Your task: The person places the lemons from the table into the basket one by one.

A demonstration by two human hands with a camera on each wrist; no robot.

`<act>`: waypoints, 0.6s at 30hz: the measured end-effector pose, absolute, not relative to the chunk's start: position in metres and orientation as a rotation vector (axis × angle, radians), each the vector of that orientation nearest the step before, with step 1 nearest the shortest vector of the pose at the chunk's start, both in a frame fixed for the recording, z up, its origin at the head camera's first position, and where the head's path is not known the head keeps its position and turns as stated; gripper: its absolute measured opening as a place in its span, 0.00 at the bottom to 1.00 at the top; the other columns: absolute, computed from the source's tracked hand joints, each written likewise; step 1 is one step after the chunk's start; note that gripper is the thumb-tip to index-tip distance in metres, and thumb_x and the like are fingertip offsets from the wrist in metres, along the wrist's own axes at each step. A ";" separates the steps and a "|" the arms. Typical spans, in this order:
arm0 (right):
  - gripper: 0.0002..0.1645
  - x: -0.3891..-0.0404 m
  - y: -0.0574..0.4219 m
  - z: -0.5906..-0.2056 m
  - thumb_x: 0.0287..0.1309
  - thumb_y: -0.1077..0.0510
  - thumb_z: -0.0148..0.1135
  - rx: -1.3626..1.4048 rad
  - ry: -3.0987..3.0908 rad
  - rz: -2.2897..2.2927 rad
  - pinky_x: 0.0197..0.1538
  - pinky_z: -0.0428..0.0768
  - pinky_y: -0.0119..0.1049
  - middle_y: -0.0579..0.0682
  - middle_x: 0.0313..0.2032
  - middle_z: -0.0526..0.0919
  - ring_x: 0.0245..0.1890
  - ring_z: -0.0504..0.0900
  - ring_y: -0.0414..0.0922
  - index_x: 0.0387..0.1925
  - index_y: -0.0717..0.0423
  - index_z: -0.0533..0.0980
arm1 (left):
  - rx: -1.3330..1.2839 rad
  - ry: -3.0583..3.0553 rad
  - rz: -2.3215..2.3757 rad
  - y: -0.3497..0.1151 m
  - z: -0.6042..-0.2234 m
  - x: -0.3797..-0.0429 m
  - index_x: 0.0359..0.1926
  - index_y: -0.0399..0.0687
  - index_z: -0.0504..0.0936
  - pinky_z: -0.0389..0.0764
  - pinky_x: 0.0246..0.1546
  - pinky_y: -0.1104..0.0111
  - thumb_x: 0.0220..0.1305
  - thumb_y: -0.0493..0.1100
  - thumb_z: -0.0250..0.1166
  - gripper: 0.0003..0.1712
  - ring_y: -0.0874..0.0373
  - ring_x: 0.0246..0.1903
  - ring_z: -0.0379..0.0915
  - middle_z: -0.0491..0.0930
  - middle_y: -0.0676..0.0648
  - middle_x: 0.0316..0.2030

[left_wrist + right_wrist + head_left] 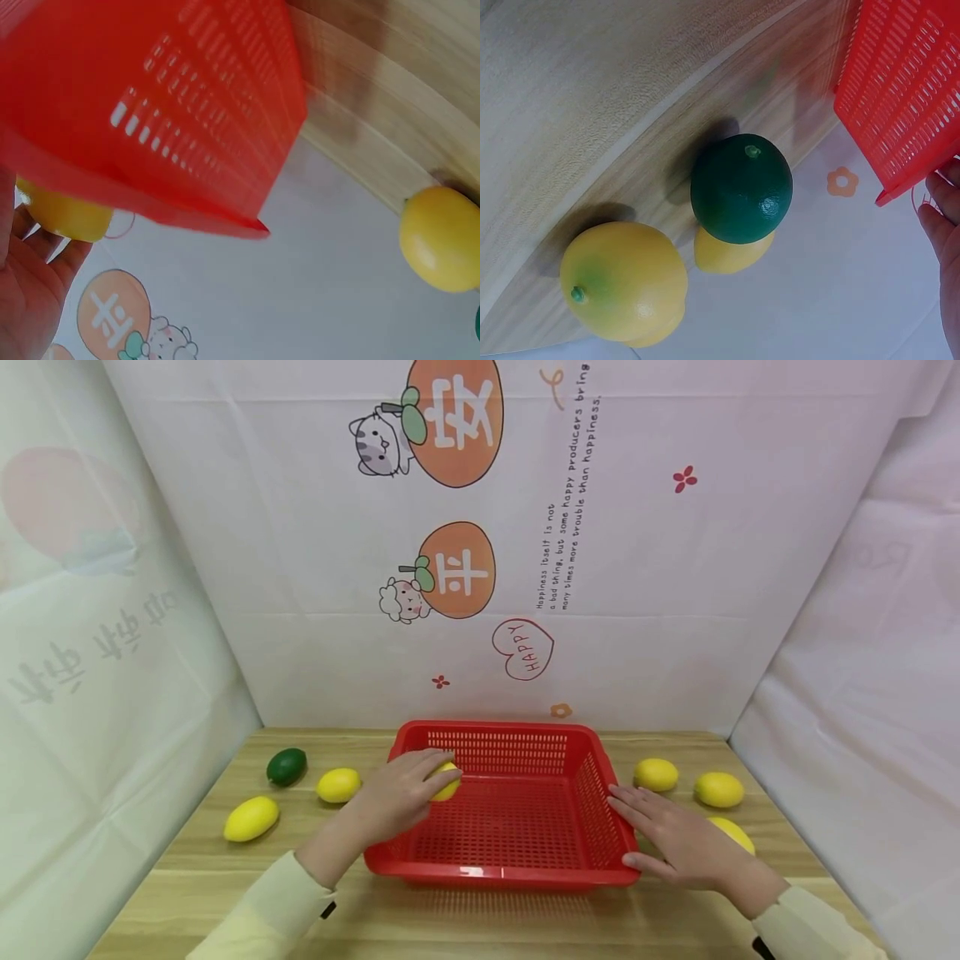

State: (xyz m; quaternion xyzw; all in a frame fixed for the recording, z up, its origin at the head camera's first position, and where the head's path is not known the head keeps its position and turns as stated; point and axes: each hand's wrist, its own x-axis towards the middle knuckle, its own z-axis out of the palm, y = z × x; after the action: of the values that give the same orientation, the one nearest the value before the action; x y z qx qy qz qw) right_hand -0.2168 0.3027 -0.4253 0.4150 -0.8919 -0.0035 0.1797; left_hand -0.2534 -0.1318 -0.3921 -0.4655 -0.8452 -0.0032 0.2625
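Note:
A red plastic basket [498,875] with slotted walls stands on the wooden table. My left hand [405,789] grips a yellow lemon [447,782] above the basket's left part. In the left wrist view, the same lemon [71,214] shows past the red rim, against the curved fingers [56,259]. On the basket's right rim rests my right hand [678,839], its fingers extended and holding no fruit. The right wrist view shows a dark green lime [741,191] near that hand, with a lemon [622,281] beside it; the hand hides this lime from the head view.
Left of the basket lie a green lime [287,767] and two lemons, one nearer [252,819] and one closer to the basket [339,785]. Several lemons [718,789] lie to the right. Printed white cloth [637,568] walls the table at back and sides.

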 end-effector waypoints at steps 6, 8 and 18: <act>0.41 -0.217 0.303 -0.426 0.58 0.41 0.64 1.175 -2.522 -0.008 0.54 0.78 0.52 0.60 0.64 0.70 0.60 0.73 0.59 0.64 0.65 0.69 | -1.320 -2.276 -0.016 -0.112 -0.393 -0.255 0.58 0.49 0.75 0.72 0.59 0.59 0.51 0.36 0.74 0.32 0.49 0.58 0.71 0.75 0.43 0.58; 0.41 -0.217 0.303 -0.426 0.59 0.41 0.64 1.177 -2.522 -0.003 0.54 0.78 0.52 0.60 0.64 0.70 0.60 0.73 0.59 0.64 0.65 0.69 | -1.335 -2.275 -0.017 -0.106 -0.392 -0.255 0.58 0.49 0.75 0.73 0.59 0.60 0.51 0.37 0.74 0.32 0.49 0.58 0.71 0.75 0.43 0.58; 0.41 -0.219 0.304 -0.427 0.58 0.42 0.65 1.192 -2.506 0.014 0.54 0.78 0.52 0.61 0.64 0.71 0.59 0.73 0.59 0.63 0.66 0.69 | -1.372 -2.315 -0.026 -0.086 -0.393 -0.253 0.59 0.52 0.75 0.73 0.58 0.63 0.52 0.40 0.76 0.32 0.53 0.59 0.71 0.75 0.45 0.59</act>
State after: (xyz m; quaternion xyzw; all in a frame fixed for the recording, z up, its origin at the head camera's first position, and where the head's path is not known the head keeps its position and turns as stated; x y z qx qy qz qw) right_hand -0.2188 0.3039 -0.4269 0.4223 -0.8879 0.0049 0.1825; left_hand -0.2527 -0.0859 -0.3930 -0.4968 -0.8386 -0.0095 0.2232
